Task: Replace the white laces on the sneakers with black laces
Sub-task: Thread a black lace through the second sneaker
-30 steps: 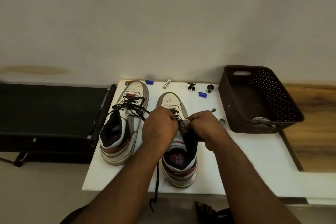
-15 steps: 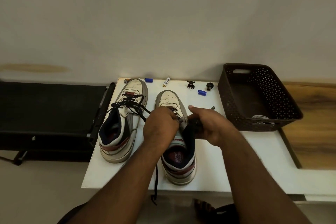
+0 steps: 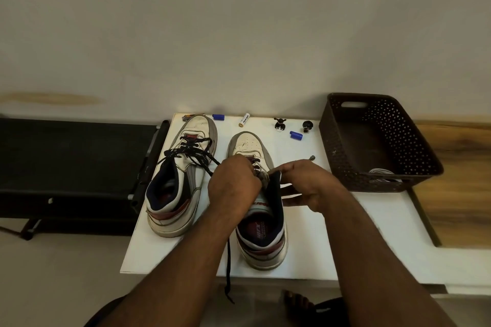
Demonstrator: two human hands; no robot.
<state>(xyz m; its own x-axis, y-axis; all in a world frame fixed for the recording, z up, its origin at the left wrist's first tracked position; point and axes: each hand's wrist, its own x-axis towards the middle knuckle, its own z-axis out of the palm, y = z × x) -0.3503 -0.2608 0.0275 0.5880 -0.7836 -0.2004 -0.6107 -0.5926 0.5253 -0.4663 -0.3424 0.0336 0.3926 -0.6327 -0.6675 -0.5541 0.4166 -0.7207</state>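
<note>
**Hands cover the lacing**

Both hands, left hand [image 3: 233, 186] and right hand [image 3: 305, 183], curl round the right sneaker [image 3: 259, 210] at the table's [image 3: 345, 233] front edge; fingertips hidden. A black lace [image 3: 228, 268] dangles over that edge. Basket [image 3: 382, 167] at the right edge.

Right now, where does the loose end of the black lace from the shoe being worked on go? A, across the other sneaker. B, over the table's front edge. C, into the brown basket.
B: the black lace hangs past the front edge of the white table, below the left hand.
</note>
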